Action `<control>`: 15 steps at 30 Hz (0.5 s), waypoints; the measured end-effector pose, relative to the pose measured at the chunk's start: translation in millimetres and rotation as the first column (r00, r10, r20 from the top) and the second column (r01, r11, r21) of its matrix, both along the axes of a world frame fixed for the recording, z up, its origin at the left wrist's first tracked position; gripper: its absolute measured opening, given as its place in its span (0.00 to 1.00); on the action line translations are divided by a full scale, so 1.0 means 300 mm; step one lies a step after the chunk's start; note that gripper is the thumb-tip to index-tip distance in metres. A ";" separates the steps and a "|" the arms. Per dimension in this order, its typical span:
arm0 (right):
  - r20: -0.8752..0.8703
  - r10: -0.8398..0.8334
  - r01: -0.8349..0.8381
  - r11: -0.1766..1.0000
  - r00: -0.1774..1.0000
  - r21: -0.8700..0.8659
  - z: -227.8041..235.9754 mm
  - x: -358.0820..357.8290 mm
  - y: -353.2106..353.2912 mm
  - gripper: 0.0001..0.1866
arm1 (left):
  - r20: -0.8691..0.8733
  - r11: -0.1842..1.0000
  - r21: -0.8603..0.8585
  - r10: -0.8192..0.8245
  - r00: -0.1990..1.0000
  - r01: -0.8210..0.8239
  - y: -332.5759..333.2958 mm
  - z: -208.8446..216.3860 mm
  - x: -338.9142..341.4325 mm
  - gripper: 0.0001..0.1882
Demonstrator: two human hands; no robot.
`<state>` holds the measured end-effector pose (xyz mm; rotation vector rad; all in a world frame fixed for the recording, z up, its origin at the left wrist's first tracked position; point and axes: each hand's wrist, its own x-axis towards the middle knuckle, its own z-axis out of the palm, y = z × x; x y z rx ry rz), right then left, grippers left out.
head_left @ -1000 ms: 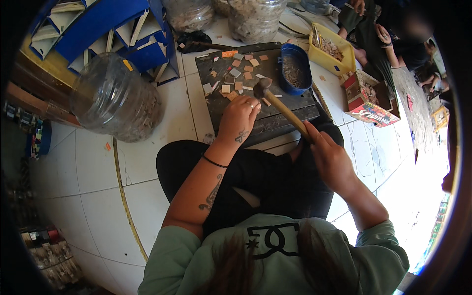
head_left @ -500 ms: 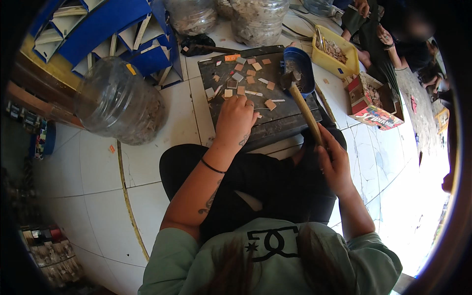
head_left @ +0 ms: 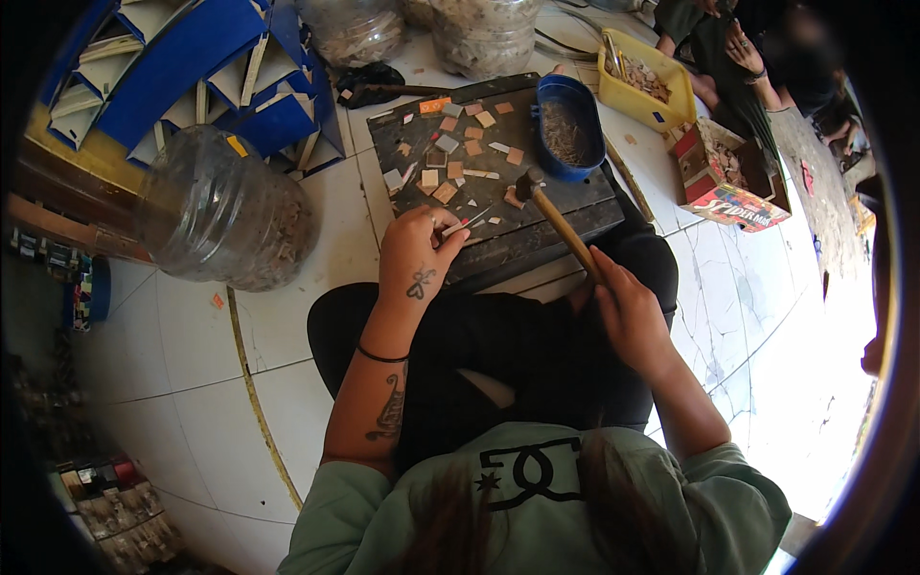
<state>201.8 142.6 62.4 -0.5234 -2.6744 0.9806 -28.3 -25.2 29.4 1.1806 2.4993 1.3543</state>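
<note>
My right hand [head_left: 634, 314] is closed around the wooden handle of a hammer [head_left: 567, 230], its metal head low over the right part of a dark, worn board [head_left: 537, 225]. At the board's near left edge, my left hand [head_left: 414, 254] pinches a thin pointed piece [head_left: 476, 218] between thumb and fingers. Something small, whitish and red shows by its fingertips; its kind is not clear. Small square chips [head_left: 473, 148] in tan, brown and grey lie scattered on the board beyond this hand. A blue oval tub [head_left: 592, 158] holding fine dark bits stands at the board's far right.
A yellow bin [head_left: 682, 107] and a red cardboard box [head_left: 682, 174], both with chips, stand to the right. On the left are a large clear plastic jar [head_left: 225, 206] and a blue rack [head_left: 172, 81]. More filled jars [head_left: 484, 38] stand behind. Another person's hand [head_left: 743, 48] shows far right.
My left hand has drawn back from among the chips toward the board's near left edge, the thin piece now showing. The hammer head has come down and left, away from the blue tub.
</note>
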 end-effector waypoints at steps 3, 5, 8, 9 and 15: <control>-0.048 0.001 -0.001 1.000 0.999 -0.014 0.007 -0.018 -0.010 0.26 | -0.008 1.000 -0.016 0.018 1.000 -0.018 -0.012 -0.001 0.001 0.06; -0.095 0.025 -0.023 0.999 0.995 0.028 0.010 -0.025 -0.027 0.28 | 0.009 1.000 -0.009 0.027 1.000 -0.026 -0.012 -0.007 0.000 0.06; 0.022 0.065 -0.065 0.997 0.998 0.028 0.013 -0.030 -0.053 0.30 | 0.034 1.000 0.000 0.026 0.999 -0.026 -0.008 -0.017 -0.006 0.06; 0.031 0.072 -0.073 0.996 0.997 0.050 0.011 -0.034 -0.058 0.30 | 0.041 1.000 -0.008 0.021 0.999 -0.021 -0.006 -0.018 -0.010 0.06; 0.056 0.047 -0.053 0.991 0.997 0.123 -0.012 -0.060 -0.060 0.31 | 0.131 0.997 -0.071 -0.023 0.991 0.033 0.001 -0.010 -0.045 0.07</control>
